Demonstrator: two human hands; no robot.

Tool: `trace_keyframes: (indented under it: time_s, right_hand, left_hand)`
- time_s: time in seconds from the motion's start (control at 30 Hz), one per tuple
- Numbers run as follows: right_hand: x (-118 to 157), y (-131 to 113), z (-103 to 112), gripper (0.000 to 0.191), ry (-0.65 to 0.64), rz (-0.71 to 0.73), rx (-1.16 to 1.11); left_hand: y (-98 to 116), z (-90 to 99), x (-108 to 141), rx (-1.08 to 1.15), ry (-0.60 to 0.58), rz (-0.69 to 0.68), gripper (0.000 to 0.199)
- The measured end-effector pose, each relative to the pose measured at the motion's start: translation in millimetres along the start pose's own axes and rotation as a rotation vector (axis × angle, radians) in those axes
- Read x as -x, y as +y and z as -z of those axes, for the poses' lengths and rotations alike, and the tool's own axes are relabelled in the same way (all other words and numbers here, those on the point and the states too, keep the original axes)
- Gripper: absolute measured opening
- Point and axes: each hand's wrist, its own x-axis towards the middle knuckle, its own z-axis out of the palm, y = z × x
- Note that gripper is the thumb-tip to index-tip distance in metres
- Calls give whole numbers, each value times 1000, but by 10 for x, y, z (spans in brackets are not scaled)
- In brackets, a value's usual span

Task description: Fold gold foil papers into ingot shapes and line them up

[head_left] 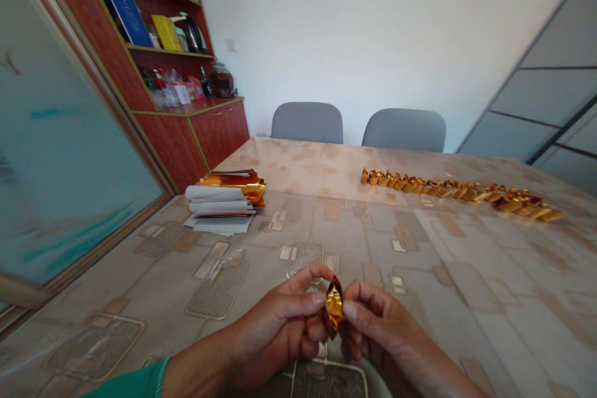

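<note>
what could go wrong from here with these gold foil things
The thin-looking gold foil piece between the left hand and right hand might crumple if pinched hard. The uneven stack of sheets could slide apart if bumped. A knock to the close-set row of gold pieces might push several out of line.

On table [364,249]: stack of sheets [221,205] at left; row of folded foil pieces [433,188] at right. Nearer than both, between left hand [284,311] and right hand [382,317]: single foil piece [334,306]. Behind table: two chairs [308,123], side by side, before wall [373,25]. Beyond stack, at left: cabinet [219,134], with jar [221,81] on counter [184,109].
</note>
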Motion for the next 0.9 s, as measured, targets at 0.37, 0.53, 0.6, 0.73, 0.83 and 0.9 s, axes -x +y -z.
trace_keyframes:
  time_s: [0.37, 0.53, 0.6, 0.73, 0.83, 0.9]
  right_hand:
    - [-16, -19, -19, 49, -36, -91, -28]
    - [-13, -2, -20, 48, -39, -109, -49]
    - [-15, 13, -15, 47, -52, -123, -55]
    - [-20, 30, 2, 47, -44, -146, -39]
    - [-25, 27, 17, 49, -42, -156, -49]
    - [-27, 22, 23, 50, -44, -161, -48]
  left_hand:
    - [61, -95, 44, -127, 2, 8, 34]
    - [45, -104, 38, -218, 46, -20, 27]
    - [36, -102, 33, -241, 65, -19, 25]
    - [22, -104, 23, -308, 98, -28, 24]
    - [17, -115, 21, -354, 117, -52, 24]
    - [22, -129, 26, -371, 124, -55, 24]
